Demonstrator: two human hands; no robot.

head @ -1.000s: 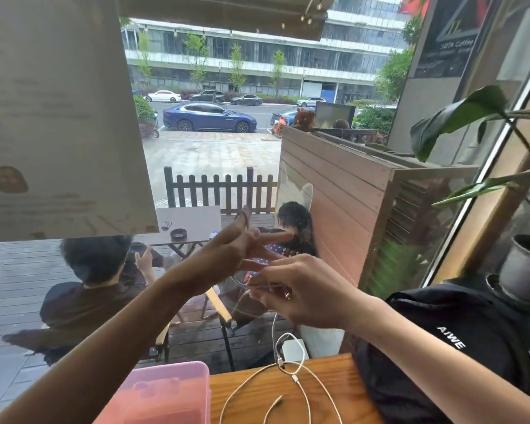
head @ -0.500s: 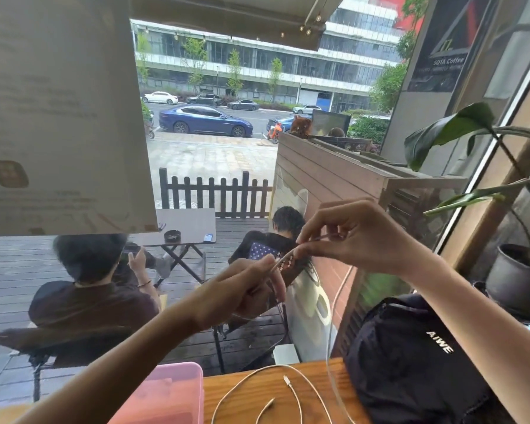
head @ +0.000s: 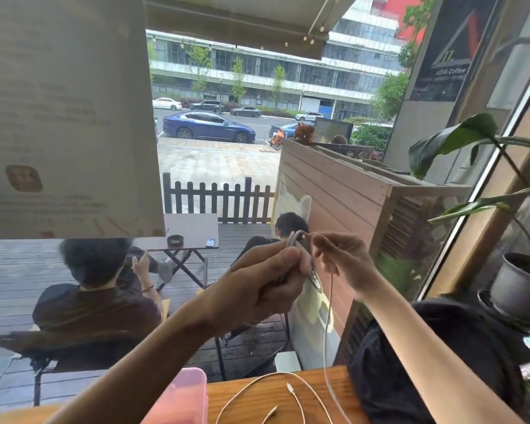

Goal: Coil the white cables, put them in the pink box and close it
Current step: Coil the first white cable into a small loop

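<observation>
The white cable (head: 327, 325) looks like smooth, slightly glossy plastic. The pink box (head: 186, 396) is translucent plastic with a soft sheen. The table (head: 306, 377) is warm orange wood, smooth, with visible grain. The black bag (head: 441, 347) beside it appears to be matt cloth. The pot (head: 520, 289) looks dull grey, its material unclear. The sheet (head: 65, 117) on the window is matt paper.

Count: two hands, left hand (head: 266, 289) and right hand (head: 343, 264), raised together. One white cable (head: 327, 325) hanging from them; one more loose cable (head: 257, 384) below. One pink box (head: 187, 393) below the left forearm.
</observation>
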